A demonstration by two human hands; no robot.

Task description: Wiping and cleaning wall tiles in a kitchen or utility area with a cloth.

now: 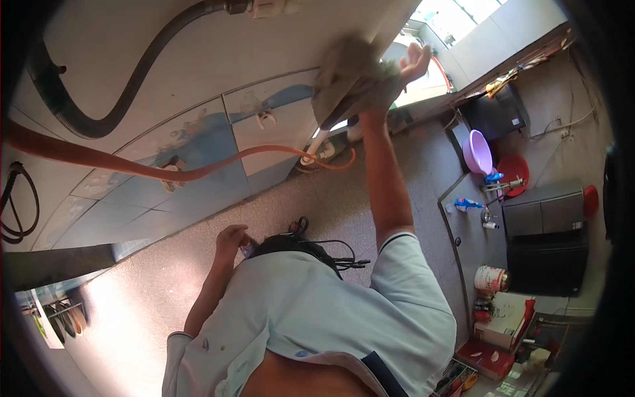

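Observation:
A rumpled grey-brown cloth (347, 82), blurred, covers much of my right hand (414, 64), whose bare fingers stick out beyond it. My right arm is stretched forward, and the cloth lies against a pale surface (278, 44) and over the upper part of a white pipe (320, 144). Below the cloth, an orange hose (208, 171) runs across to the pipe's lower end. My left hand (232, 240) hangs low beside my body with bent fingers. A small dark object (248, 247) shows beside it; whether the hand holds it is unclear.
A grey flexible hose (119, 99) curves at the upper left, near a black cable (20, 203). Blue-and-white tiles (198, 134) face the floor (317, 198). At right are a purple basin (477, 151), a red basin (513, 173), a spray bottle (468, 204) and dark cabinets (543, 216).

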